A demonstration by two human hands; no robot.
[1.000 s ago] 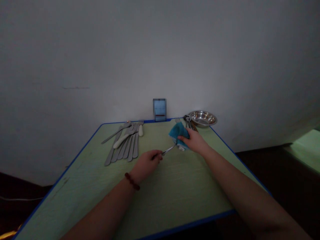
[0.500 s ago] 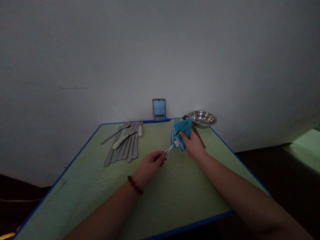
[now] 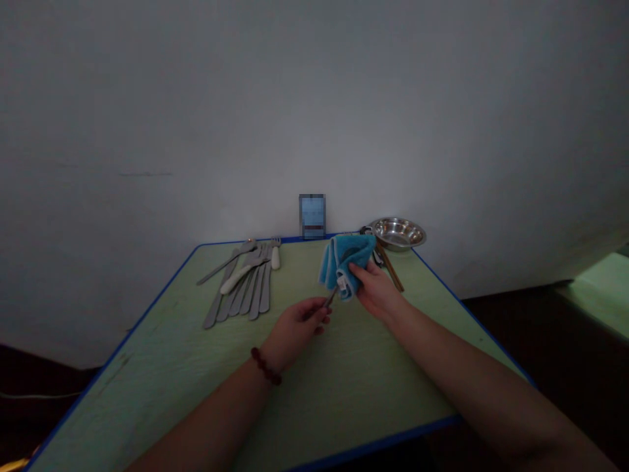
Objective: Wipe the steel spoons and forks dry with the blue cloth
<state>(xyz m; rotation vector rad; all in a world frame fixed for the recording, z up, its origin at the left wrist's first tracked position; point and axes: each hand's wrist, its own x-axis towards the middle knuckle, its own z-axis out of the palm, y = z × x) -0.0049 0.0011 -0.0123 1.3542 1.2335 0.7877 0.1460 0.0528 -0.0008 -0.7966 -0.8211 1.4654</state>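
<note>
My left hand (image 3: 304, 318), with a beaded bracelet at its wrist, is closed on the thin metal handle of a spoon (image 3: 331, 297). A dark oval that looks like its bowl shows against a folded blue cloth (image 3: 361, 245). The cloth has a pale edge and a white label. My right hand (image 3: 376, 285) is closed on the cloth, thumb on top, and the cloth covers part of the spoon. Both hands are just above the table. Behind the right hand lie brown chopsticks (image 3: 392, 267) and some partly hidden cutlery.
To the left lies a spread of metal cutlery (image 3: 253, 295), with a white-handled piece (image 3: 236, 280) on top and a white-handled fork (image 3: 276, 255) beside it. A steel bowl (image 3: 399, 233) sits at the back right corner. A phone (image 3: 312, 216) leans on the wall behind the blue-edged table (image 3: 344, 393).
The cloth has shifted slightly left and turned in my right hand, and the dark oval now shows on it. Less of the handle shows between my hands. My left hand has barely moved.
</note>
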